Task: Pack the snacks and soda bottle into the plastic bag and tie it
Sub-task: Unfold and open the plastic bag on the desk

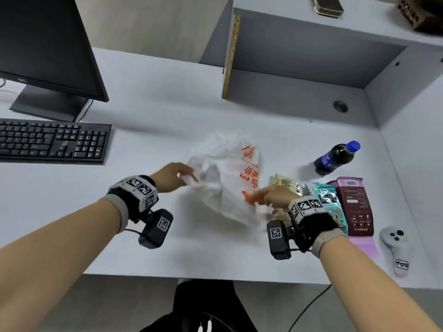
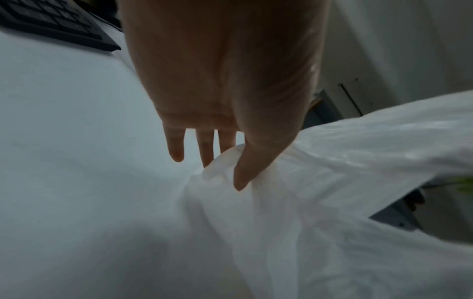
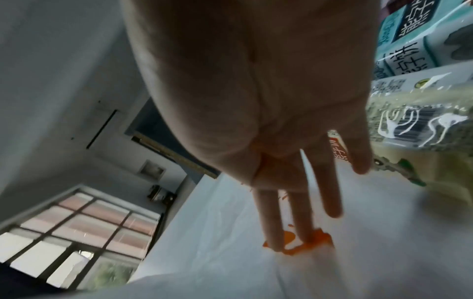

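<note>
Both forearms fill the lower head view. At mid-desk the bag is pinched at its left edge by the left hand, thumb against fingers. Straight fingers of the right hand are laid on its orange print. Snacks are partly hidden behind that wrist; the bottle lies beyond, its label blurred.

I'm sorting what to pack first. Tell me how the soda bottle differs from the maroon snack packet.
The soda bottle is rounded, dark and blue-capped; the maroon snack packet is a flat rectangle. The bottle stands apart, farther back on the desk; the packet lies beside the teal packet. Both remain outside the plastic bag.
</note>
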### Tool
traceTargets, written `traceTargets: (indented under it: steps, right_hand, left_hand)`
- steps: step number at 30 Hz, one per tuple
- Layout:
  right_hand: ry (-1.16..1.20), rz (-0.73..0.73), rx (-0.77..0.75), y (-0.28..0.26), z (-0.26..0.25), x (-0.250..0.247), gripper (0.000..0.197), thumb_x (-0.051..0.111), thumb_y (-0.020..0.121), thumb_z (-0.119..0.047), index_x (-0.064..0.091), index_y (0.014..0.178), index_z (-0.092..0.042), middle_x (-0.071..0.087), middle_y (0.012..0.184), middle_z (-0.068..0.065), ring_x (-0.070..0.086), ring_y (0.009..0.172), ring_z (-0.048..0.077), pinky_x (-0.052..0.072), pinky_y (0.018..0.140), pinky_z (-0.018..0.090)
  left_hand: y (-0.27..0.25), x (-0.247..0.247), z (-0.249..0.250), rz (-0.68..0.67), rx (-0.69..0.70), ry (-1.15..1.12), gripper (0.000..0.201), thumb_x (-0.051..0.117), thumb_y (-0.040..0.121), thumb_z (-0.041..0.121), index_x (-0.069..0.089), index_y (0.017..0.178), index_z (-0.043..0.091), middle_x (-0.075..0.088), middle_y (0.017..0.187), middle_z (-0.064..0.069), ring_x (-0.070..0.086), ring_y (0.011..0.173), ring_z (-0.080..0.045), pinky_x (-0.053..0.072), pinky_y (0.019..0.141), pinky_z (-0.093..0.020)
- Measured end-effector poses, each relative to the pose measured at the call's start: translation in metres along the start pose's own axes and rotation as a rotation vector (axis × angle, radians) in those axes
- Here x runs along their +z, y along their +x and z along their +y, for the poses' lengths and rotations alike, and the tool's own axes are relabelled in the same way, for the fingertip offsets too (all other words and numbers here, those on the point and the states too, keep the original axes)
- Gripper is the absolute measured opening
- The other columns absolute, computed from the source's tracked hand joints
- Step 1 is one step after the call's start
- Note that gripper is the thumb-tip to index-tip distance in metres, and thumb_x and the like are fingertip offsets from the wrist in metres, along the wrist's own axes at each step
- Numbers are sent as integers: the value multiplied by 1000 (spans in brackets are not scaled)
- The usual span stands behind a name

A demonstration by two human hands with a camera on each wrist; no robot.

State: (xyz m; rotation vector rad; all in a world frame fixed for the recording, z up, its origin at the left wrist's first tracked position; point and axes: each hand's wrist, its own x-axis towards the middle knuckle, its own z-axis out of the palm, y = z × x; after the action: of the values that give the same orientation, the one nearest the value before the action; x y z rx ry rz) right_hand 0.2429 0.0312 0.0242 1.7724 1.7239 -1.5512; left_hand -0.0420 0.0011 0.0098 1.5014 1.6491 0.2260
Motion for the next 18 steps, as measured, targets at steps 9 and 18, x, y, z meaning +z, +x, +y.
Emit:
traceTargets:
  steps: [9, 18]
  right_hand:
    - [214, -52, -119, -4, -56, 41, 72, 56, 84, -53, 34, 142, -18, 43, 144, 2, 45, 128, 19, 44, 96, 36]
    - [339, -61, -23, 13, -90, 78, 62, 67, 77, -43, 51, 126, -9, 65, 115, 6, 65, 101, 22, 55, 85, 36]
  left_hand:
    - [-2, 36, -24, -110, -35, 144, 65, 41, 63, 51, 56, 104, 4, 56, 105, -10, 55, 98, -23, 40, 81, -27]
    - [-20, 38, 7, -92, 224, -54, 82, 69, 76, 15, 23, 144, 16, 35, 141, 10, 39, 124, 6, 25, 93, 4]
